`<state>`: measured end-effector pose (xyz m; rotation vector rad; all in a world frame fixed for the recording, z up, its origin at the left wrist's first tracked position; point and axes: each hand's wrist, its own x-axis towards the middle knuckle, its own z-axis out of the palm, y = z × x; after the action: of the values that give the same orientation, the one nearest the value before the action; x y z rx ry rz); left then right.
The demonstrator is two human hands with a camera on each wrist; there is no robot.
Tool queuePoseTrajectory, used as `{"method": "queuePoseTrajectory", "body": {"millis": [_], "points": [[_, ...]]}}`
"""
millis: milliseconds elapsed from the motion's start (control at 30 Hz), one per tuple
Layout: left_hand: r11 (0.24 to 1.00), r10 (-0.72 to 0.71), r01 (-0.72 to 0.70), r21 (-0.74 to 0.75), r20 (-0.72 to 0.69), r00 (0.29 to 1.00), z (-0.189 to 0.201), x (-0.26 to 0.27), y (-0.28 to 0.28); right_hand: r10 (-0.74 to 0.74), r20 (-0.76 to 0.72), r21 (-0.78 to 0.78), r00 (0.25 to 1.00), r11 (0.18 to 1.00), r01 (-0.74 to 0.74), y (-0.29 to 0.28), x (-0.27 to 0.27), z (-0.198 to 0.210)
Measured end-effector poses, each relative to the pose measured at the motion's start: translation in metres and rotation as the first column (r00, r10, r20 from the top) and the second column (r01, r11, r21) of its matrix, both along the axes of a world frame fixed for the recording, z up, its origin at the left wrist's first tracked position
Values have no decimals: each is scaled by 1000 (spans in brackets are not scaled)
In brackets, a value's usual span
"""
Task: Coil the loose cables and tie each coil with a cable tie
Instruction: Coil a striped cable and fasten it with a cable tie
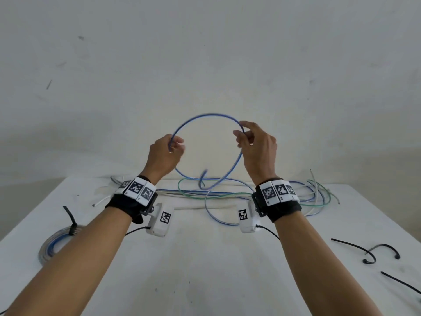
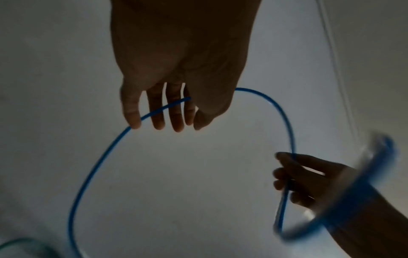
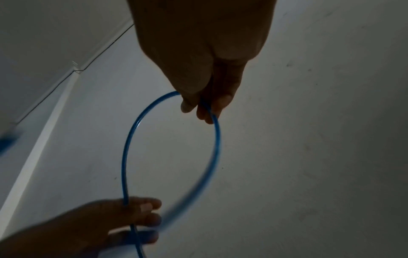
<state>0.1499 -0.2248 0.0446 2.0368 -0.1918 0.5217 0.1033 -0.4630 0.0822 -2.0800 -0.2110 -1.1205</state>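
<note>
A blue cable [image 1: 210, 115] forms a round loop held up in the air over the far side of the table. My left hand [image 1: 172, 148] grips the loop's left side, the cable [image 2: 163, 108] running across its fingers. My right hand [image 1: 245, 135] pinches the loop's right side between thumb and fingers, seen close as the blue cable [image 3: 134, 129] in the right wrist view. The cable's free end [image 1: 204, 176] swings blurred below the loop. Loose blue, green and white cables [image 1: 227, 192] lie tangled on the table behind my wrists.
A coil [image 1: 53, 244] bound with a black cable tie [image 1: 71, 221] lies at the table's left edge. Several loose black cable ties [image 1: 369, 252] lie at the right. The white table [image 1: 205, 270] stands against a pale wall.
</note>
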Motion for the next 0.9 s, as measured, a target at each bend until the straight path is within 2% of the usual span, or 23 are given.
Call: {"method": "queuePoseTrajectory", "body": {"millis": [67, 133, 200, 267, 367, 433, 467, 500, 533, 567, 600, 633, 667, 767, 833, 900], "points": [[984, -27, 32, 173, -28, 999, 12, -11, -6, -54, -45, -53, 998, 997, 52, 4, -4, 1], [952, 21, -9, 305, -35, 999, 26, -21, -14, -52, -69, -70, 996, 996, 47, 6, -7, 3], [970, 11, -43, 239, 131, 991, 39, -30, -21, 17, -105, -1, 994, 1000, -17, 9, -7, 5], [984, 28, -86, 155, 340, 940, 47, -41, -26, 73, -147, 75, 986, 995, -63, 10, -8, 8], [956, 86, -204, 209, 464, 881, 57, -61, -33, 131, -210, 217, 969, 972, -84, 11, -12, 9], [922, 65, -274, 273, 590, 805, 60, -74, -37, 163, -223, 319, 961, 944, -86, 11, -14, 9], [932, 14, -243, 268, 645, 764, 58, -79, -38, 177, -225, 365, 958, 927, -85, 11, -14, 9], [958, -35, -158, 239, 645, 764, 57, -83, -39, 192, -220, 411, 956, 907, -88, 12, -15, 9], [984, -81, -22, 174, 563, 822, 57, -86, -40, 212, -214, 459, 953, 883, -93, 13, -16, 8], [991, -133, 124, 48, 388, 912, 60, -93, -42, 241, -205, 514, 949, 852, -105, 13, -17, 8], [966, -217, 238, -97, 182, 959, 62, -98, -42, 268, -193, 567, 944, 816, -116, 14, -19, 7], [928, -312, 309, -208, 21, 950, 64, -102, -41, 279, -179, 605, 944, 787, -118, 14, -21, 6], [895, -391, 364, -257, -60, 919, 66, -105, -39, 272, -171, 619, 947, 778, -112, 14, -23, 5], [831, -489, 447, -332, -50, 871, 64, -106, -35, 278, -175, 573, 945, 809, -132, 15, -28, 3], [802, -458, 404, -439, -19, 889, 61, -104, -35, 339, -227, 523, 913, 833, -179, 20, -29, -1], [742, -450, 349, -572, -39, 892, 59, -98, -35, 305, -310, 376, 900, 909, -179, 24, -28, -8]]}}
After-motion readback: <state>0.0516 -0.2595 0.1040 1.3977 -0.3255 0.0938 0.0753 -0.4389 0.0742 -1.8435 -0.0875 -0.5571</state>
